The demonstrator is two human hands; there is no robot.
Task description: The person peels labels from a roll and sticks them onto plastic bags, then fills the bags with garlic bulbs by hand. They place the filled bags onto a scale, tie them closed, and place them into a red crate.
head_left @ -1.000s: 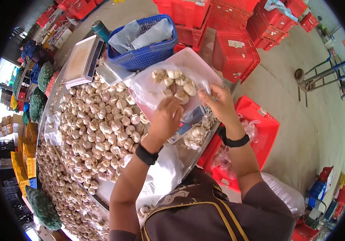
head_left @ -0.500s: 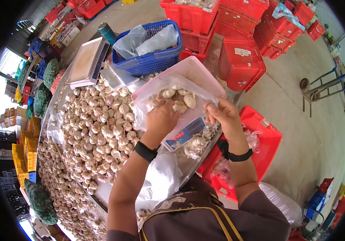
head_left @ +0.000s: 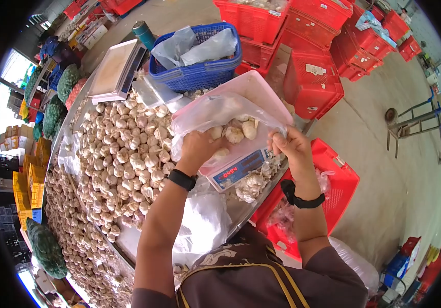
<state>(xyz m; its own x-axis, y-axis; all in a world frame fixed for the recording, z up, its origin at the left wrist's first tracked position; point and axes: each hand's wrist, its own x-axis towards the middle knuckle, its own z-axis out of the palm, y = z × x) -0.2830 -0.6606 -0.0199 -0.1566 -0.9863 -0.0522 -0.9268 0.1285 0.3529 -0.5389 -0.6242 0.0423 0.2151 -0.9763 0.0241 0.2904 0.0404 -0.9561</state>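
A clear plastic bag [head_left: 220, 109] holding several garlic bulbs [head_left: 234, 134] lies on the pink tray [head_left: 266, 92] of a scale, whose display [head_left: 238, 169] is lit red. My right hand [head_left: 289, 142] pinches the bag's edge at its right side. At the bag's left opening is my left hand [head_left: 200, 149], its fingers partly hidden by the plastic; whether they hold a bulb is not visible. A big heap of garlic bulbs [head_left: 123, 159] spreads over the metal table to the left. Loose skins and bulbs [head_left: 254, 186] lie beside the display.
Behind the tray stands a blue basket [head_left: 195, 72] with plastic bags, near a second scale [head_left: 113, 69] and a green bottle [head_left: 143, 35]. A red crate [head_left: 341, 179] is at the right of the table. Stacked red crates [head_left: 313, 82] rise behind. White plastic bags [head_left: 205, 220] lie near my body.
My left hand has shifted left and slightly down relative to the bulbs in the bag, uncovering more of them. The view has shifted slightly, and the display digits differ.
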